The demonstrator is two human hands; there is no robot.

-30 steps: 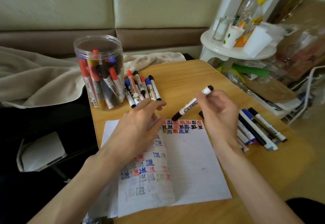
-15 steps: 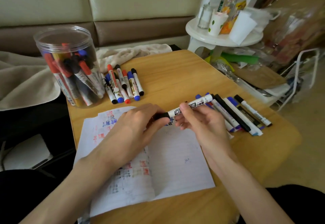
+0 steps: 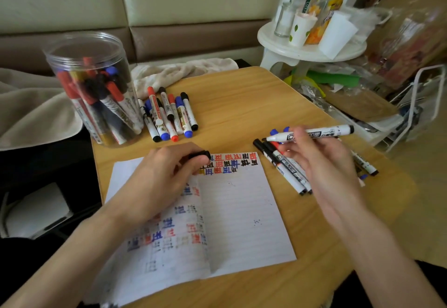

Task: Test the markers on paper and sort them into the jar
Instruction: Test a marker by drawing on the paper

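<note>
Right hand: the right hand point(image 3: 324, 167) pinches an uncapped marker point(image 3: 321, 133) by the middle of its barrel. It holds the marker nearly level above the tabletop point(image 3: 242, 104), with the nose pointing left.
Left hand: the left hand point(image 3: 164, 177) has its fingers curled round a black cap point(image 3: 200, 155) and lies over the upper left part of the paper point(image 3: 239, 211).
Step in hand: I judge that the marker is open and ready for testing, but no stroke is made with it yet.
Risk, ink: the bare tip hangs just above the pile of markers under the right hand point(image 3: 283, 162). A careless lowering can stain these markers, the fingers or the tabletop.
Risk, cap: the cap is small and may slip from the fingers and roll off the tabletop (the near edge is not far).
Risk, sorting: two piles lie apart on the tabletop, and a tested marker put on the wrong pile would be mixed with untested ones.
Paper: it is directly under the left hand and to the lower left of the marker tip. Rows of red, blue and black marks fill its top, and free lines are below them.
Pile beside jar: a second group of markers point(image 3: 169, 116) lies beyond the left hand, just beside the jar.
Jar: the clear jar point(image 3: 94, 85) stands upright at the far left corner, open and already holding many markers. It is well apart from the right hand.
</note>
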